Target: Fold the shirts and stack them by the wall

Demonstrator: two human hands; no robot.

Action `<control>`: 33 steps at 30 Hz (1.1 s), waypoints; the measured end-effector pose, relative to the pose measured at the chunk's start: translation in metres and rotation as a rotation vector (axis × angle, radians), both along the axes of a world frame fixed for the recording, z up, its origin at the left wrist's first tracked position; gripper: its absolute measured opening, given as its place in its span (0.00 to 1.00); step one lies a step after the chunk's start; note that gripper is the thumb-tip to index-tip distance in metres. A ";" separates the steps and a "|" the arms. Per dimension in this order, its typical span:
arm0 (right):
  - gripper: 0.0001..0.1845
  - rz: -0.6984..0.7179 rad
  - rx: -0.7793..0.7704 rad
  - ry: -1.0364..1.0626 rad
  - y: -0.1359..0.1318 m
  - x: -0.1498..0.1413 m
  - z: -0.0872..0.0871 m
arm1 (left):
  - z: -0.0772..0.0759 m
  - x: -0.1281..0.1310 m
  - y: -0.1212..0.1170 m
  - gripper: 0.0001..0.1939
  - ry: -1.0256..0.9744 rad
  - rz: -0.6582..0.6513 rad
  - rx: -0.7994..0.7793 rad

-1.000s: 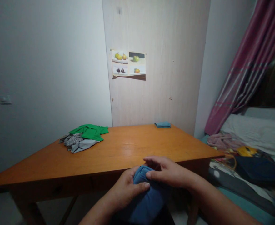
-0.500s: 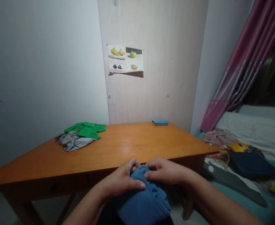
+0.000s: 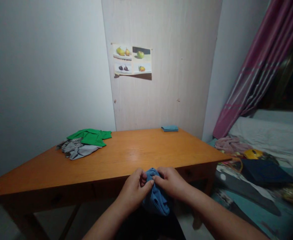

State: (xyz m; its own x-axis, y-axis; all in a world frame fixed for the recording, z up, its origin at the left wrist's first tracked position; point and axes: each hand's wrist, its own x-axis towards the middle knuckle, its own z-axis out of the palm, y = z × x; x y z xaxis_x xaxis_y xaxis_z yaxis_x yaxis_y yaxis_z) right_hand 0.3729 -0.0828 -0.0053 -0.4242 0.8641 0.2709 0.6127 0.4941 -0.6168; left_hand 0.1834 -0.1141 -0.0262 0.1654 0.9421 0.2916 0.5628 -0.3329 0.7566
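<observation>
A bunched blue cloth garment (image 3: 157,201) hangs between my hands, just in front of the table's near edge. Its exact kind does not show. My left hand (image 3: 136,186) is closed on its upper left part, thumb laid over the fabric. From the other side my right hand (image 3: 170,181) pinches the upper edge, its thumb close to the left thumb. Folds gather below my fingers, and the lower end droops toward my lap.
The orange wooden table (image 3: 134,151) bears a green shirt (image 3: 93,136) over striped and grey clothes (image 3: 84,151) at the left. A folded blue cloth (image 3: 169,128) lies at the far right corner. Right of the table stands a bed with a pink cloth (image 3: 231,144) and a dark board-like thing (image 3: 266,171).
The blue garment has become smaller and more bunched, drawn up between my hands. Both hands remain closed on it, their thumbs now nearer each other. The view has shifted slightly.
</observation>
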 end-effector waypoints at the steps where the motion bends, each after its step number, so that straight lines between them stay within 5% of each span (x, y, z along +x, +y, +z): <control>1: 0.09 -0.010 0.006 -0.018 -0.002 0.000 0.000 | -0.001 0.003 -0.001 0.11 0.010 0.010 -0.019; 9: 0.11 -0.082 0.066 -0.179 -0.013 -0.002 0.004 | 0.010 0.013 -0.003 0.08 0.298 0.193 0.036; 22: 0.12 -0.170 0.093 -0.302 -0.019 -0.007 0.004 | -0.003 0.011 -0.002 0.06 0.146 0.037 0.013; 33: 0.14 -0.169 0.119 -0.357 -0.025 -0.008 0.009 | -0.006 0.011 0.005 0.07 0.130 0.127 0.027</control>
